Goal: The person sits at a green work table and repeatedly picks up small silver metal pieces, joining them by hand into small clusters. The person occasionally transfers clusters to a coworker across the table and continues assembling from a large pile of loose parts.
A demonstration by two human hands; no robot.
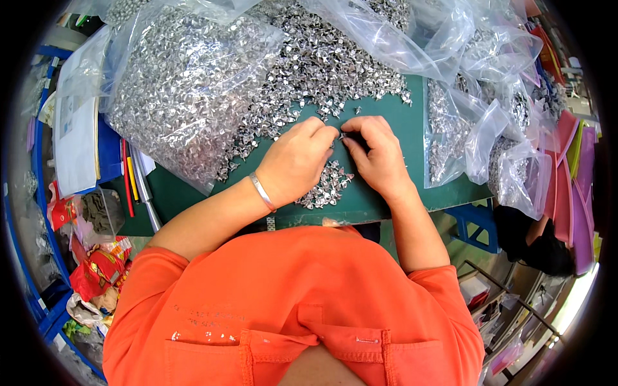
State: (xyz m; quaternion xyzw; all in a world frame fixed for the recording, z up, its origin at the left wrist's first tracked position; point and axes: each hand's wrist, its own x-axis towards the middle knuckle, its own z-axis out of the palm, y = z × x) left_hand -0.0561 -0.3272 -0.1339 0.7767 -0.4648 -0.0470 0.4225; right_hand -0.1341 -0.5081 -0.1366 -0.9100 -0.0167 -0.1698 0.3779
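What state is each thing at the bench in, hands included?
Left hand: fingers curled, contents hidden.
Right hand: fingers bent, grip unclear.
Small pile of metal parts: loose, heaped.
Large clear bag: well filled, lying down.
Back heap: loose, spread out.
Clear bags at right: part-filled, crumpled.
Green tabletop: partly covered.

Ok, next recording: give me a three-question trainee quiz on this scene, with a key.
1. Multiple choice: which wrist wears the silver bracelet? A) left B) right C) both
2. True or false: the small pile of metal parts lies nearer the person's body than the fingertips of the left hand do.
3. Open: what colour is the tabletop around the right hand?

Key: 1. A; 2. True; 3. Green.
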